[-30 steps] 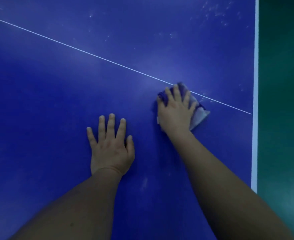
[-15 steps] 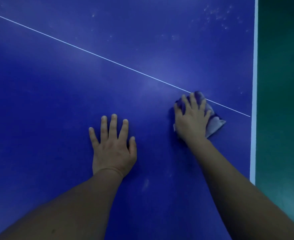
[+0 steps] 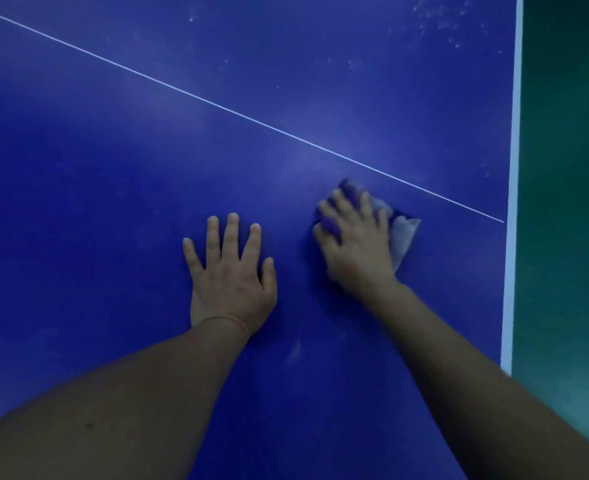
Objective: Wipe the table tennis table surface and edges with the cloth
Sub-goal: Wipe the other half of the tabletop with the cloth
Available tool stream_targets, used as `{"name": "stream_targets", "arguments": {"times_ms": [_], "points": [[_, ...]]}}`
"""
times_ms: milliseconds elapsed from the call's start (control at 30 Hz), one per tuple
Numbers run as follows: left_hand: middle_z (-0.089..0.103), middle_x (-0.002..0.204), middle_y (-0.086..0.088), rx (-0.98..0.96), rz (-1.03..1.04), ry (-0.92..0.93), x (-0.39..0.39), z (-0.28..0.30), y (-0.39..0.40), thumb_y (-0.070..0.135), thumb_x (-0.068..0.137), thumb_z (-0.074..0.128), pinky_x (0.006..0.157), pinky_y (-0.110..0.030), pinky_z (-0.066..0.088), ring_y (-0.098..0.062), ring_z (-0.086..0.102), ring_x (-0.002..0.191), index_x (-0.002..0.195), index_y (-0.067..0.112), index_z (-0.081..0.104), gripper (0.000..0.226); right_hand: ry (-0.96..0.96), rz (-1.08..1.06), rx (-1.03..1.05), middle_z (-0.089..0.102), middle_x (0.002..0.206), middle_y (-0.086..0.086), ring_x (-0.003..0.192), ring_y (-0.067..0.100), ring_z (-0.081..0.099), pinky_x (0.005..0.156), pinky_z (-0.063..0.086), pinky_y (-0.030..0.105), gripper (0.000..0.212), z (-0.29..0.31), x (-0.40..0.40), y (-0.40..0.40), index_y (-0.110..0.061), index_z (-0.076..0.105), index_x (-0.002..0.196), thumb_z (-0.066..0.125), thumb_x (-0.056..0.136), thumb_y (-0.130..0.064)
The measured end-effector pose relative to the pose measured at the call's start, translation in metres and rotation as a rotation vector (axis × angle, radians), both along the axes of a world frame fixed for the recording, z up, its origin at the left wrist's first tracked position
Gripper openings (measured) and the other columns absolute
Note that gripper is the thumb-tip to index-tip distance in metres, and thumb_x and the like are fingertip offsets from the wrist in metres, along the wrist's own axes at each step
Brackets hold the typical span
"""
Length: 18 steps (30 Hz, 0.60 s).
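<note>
Pressure comes from the right hand [image 3: 357, 242], whose fingers lie spread over a crumpled purple and pale grey cloth [image 3: 402, 237] and press it flat to the blue table tennis table surface [image 3: 113, 220], just below the thin white centre line [image 3: 237, 114]; the hand looks slightly blurred, so it is probably mid-stroke. The left hand [image 3: 230, 275] lies beside it, apart from the cloth, palm down with all 5 fingers straight and splayed, holding nothing and seemingly bracing the body. To do this stroke well, keep the palm weight over the middle of the cloth so the loose grey corner does not fold under, and work in overlapping passes. Pale specks [image 3: 438, 22] are scattered at the far right of the surface and a faint smear [image 3: 295, 351] sits between the 2 forearms, so both patches appear to need passes yet. The white edge band [image 3: 513, 202] along the right side, next to the green floor [image 3: 570, 202], looks not yet reached
</note>
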<state>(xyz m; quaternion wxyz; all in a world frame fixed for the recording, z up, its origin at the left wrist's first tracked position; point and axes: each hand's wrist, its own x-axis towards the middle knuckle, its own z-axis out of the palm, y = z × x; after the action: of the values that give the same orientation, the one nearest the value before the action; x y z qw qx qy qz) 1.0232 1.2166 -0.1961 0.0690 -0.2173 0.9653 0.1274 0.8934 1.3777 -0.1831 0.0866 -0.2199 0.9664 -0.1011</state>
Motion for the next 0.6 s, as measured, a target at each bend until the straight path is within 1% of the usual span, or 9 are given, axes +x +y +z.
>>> {"name": "stream_targets", "arguments": {"times_ms": [67, 167, 200, 267, 333, 400, 500, 533, 600], "points": [[0.001, 0.17, -0.002, 0.011, -0.007, 0.009, 0.0, 0.0, 0.0, 0.054, 0.1, 0.016, 0.121, -0.059, -0.011, -0.026, -0.014, 0.154, 0.16, 0.031, 0.013, 0.065, -0.029, 0.183, -0.029, 0.027, 0.162, -0.017, 0.155, 0.021, 0.005, 0.123, 0.003, 0.054, 0.06, 0.001, 0.055, 0.005, -0.036, 0.044, 0.149, 0.029, 0.097, -0.062], [0.002, 0.17, -0.003, 0.01, -0.012, 0.02, 0.0, 0.001, -0.001, 0.053, 0.1, 0.018, 0.12, -0.059, -0.012, -0.028, -0.012, 0.154, 0.16, 0.03, 0.014, 0.064, -0.091, 0.31, -0.027, 0.01, 0.163, -0.025, 0.155, 0.015, -0.005, 0.123, -0.008, 0.043, 0.059, 0.005, 0.085, 0.047, -0.04, 0.035, 0.153, 0.024, 0.1, -0.064], [0.001, 0.17, -0.003, 0.012, -0.015, 0.018, 0.0, 0.001, -0.002, 0.053, 0.101, 0.018, 0.12, -0.059, -0.013, -0.029, -0.012, 0.154, 0.16, 0.03, 0.014, 0.064, -0.095, 0.282, -0.016, 0.009, 0.162, -0.026, 0.155, 0.015, -0.005, 0.123, -0.007, 0.043, 0.058, 0.006, 0.08, 0.06, -0.041, 0.034, 0.152, 0.027, 0.099, -0.062], [0.0, 0.169, -0.003, 0.018, -0.021, 0.021, 0.001, 0.001, -0.003, 0.053, 0.101, 0.018, 0.119, -0.06, -0.013, -0.029, -0.014, 0.154, 0.16, 0.031, 0.013, 0.063, -0.096, 0.115, -0.006, 0.012, 0.162, -0.023, 0.155, 0.015, -0.003, 0.124, -0.002, 0.048, 0.055, 0.009, 0.06, 0.067, -0.04, 0.036, 0.151, 0.032, 0.099, -0.057], [0.0, 0.169, -0.004, 0.04, -0.038, 0.029, 0.002, 0.002, -0.003, 0.051, 0.101, 0.02, 0.119, -0.061, -0.013, -0.03, -0.014, 0.154, 0.16, 0.032, 0.014, 0.062, -0.095, -0.058, -0.021, 0.016, 0.164, -0.019, 0.155, 0.015, -0.003, 0.123, -0.002, 0.049, 0.052, 0.01, 0.041, 0.05, -0.038, 0.038, 0.152, 0.033, 0.103, -0.055], [0.002, 0.17, -0.003, 0.055, -0.051, 0.041, 0.002, 0.005, -0.004, 0.049, 0.101, 0.024, 0.119, -0.062, -0.012, -0.032, -0.013, 0.154, 0.159, 0.033, 0.018, 0.06, -0.079, -0.094, -0.034, 0.019, 0.164, -0.018, 0.155, 0.015, -0.003, 0.123, -0.003, 0.049, 0.051, 0.009, 0.042, 0.02, -0.038, 0.038, 0.152, 0.033, 0.103, -0.054], [0.005, 0.169, -0.003, 0.063, -0.084, 0.051, 0.004, 0.007, -0.006, 0.045, 0.101, 0.031, 0.12, -0.061, -0.011, -0.033, -0.009, 0.154, 0.158, 0.035, 0.024, 0.058, -0.081, 0.078, -0.09, 0.026, 0.163, -0.017, 0.155, 0.016, 0.002, 0.123, -0.002, 0.049, 0.057, 0.008, 0.089, -0.006, -0.036, 0.042, 0.15, 0.03, 0.098, -0.057], [0.006, 0.169, -0.004, 0.073, -0.101, 0.053, 0.005, 0.008, -0.007, 0.043, 0.101, 0.033, 0.12, -0.06, -0.011, -0.033, -0.008, 0.154, 0.157, 0.035, 0.026, 0.058, -0.076, 0.149, -0.085, 0.025, 0.163, -0.018, 0.155, 0.016, 0.0, 0.123, -0.003, 0.047, 0.058, 0.007, 0.115, -0.002, -0.036, 0.041, 0.151, 0.029, 0.098, -0.058], [0.007, 0.169, -0.006, 0.113, -0.146, 0.077, 0.008, 0.01, -0.012, 0.04, 0.101, 0.036, 0.121, -0.057, -0.011, -0.031, -0.007, 0.155, 0.156, 0.033, 0.031, 0.055, -0.094, 0.268, -0.06, 0.016, 0.165, -0.021, 0.155, 0.015, -0.006, 0.123, -0.008, 0.044, 0.055, 0.006, 0.16, 0.023, -0.04, 0.034, 0.153, 0.026, 0.102, -0.059]]}}
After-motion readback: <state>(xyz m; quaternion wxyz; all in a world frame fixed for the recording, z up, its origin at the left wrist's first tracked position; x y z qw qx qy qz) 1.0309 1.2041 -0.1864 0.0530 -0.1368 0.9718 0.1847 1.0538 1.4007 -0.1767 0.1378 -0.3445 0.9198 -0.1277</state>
